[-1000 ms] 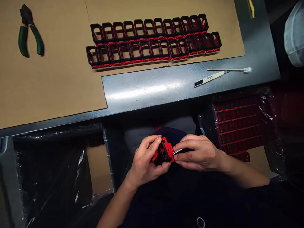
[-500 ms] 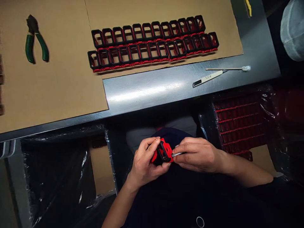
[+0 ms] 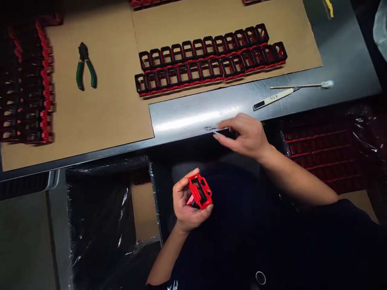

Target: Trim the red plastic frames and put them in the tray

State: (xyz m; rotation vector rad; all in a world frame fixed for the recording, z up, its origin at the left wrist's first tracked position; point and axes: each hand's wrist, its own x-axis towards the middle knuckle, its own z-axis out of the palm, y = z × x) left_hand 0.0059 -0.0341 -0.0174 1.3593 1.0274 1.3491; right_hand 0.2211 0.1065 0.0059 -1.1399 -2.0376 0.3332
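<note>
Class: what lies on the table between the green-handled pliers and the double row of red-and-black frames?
Head view: only bare brown cardboard sheet lies between the green-handled pliers and the double row of red-and-black frames.

Two rows of frames (image 3: 211, 60) on cardboard sheet (image 3: 105, 108), far side of metal table (image 3: 187, 114). Pliers (image 3: 85, 66) left of them; more stacked parts (image 3: 30, 80) at far left, too dark to tell what. Labelled strip (image 3: 273, 98) and swab (image 3: 302, 85) right, on bare metal. Bagged bins (image 3: 320, 153) below table edge, right and left.
</note>
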